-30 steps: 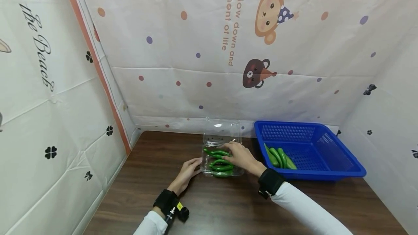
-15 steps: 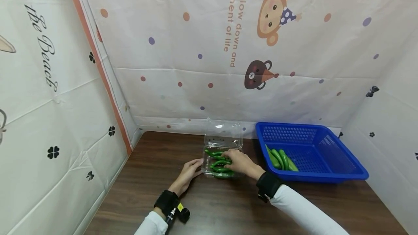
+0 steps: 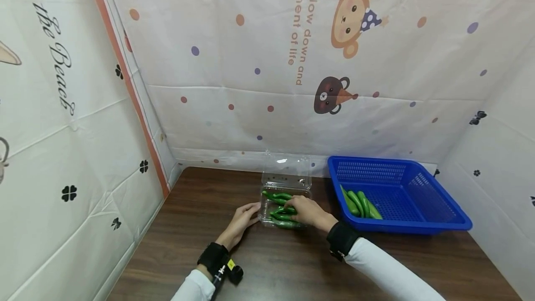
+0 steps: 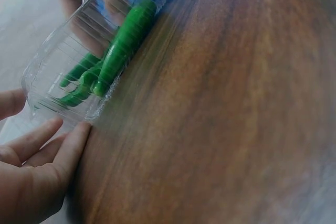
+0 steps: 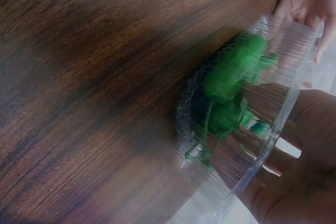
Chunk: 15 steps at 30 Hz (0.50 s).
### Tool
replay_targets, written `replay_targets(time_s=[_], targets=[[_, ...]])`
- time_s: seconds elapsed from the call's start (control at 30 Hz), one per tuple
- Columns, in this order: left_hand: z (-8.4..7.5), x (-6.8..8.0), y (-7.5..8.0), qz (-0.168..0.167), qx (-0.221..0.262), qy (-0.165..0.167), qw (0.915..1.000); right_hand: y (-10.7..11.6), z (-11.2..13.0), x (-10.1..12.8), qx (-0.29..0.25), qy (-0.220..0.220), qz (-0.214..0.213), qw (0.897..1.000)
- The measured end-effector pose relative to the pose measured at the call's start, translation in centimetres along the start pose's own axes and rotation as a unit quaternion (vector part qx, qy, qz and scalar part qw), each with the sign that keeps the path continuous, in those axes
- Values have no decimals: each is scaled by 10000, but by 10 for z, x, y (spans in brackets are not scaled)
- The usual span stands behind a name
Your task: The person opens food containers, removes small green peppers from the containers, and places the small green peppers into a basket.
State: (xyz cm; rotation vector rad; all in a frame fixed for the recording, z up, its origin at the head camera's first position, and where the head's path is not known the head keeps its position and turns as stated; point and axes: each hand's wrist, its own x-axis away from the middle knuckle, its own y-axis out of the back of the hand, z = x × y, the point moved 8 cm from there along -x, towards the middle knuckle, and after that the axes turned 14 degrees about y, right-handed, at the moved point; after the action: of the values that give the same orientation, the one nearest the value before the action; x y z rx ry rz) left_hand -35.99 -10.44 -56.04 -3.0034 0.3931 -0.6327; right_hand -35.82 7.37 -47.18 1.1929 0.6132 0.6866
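Note:
A clear plastic clamshell box (image 3: 264,201) stands on the brown table with its lid (image 3: 286,164) tipped open at the back. Several green peppers (image 3: 277,195) lie inside it. My left hand (image 3: 244,215) rests on the table, its straight fingers touching the box's left wall. In the left wrist view those fingers (image 4: 58,148) meet the box (image 4: 58,77) beside the peppers (image 4: 123,45). My right hand (image 3: 305,209) reaches into the box from the right, fingertips on the peppers. The right wrist view shows the peppers (image 5: 231,74) through the ribbed wall (image 5: 210,182), with that hand (image 5: 310,129) behind it.
A blue plastic basket (image 3: 397,226) sits to the right of the box and holds a few green cucumbers (image 3: 359,203). Printed white sheets wall in the table on the left, back and right. Bare wood (image 3: 292,264) stretches in front of the hands.
My right hand has drawn back from the rear of the box toward its front, still over the peppers. The left hand has stayed against the box's left wall.

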Motion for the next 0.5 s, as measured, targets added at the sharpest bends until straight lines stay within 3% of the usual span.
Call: replay_targets(time_s=[0.2,0.5], targets=[[1,0,-1,53,-16,8,10000,-7,-3,-1,-96,-29,116,9999],[0,-1,0,21,-1,-17,10000,-11,-8,-7,-123,24,-37,9999]])
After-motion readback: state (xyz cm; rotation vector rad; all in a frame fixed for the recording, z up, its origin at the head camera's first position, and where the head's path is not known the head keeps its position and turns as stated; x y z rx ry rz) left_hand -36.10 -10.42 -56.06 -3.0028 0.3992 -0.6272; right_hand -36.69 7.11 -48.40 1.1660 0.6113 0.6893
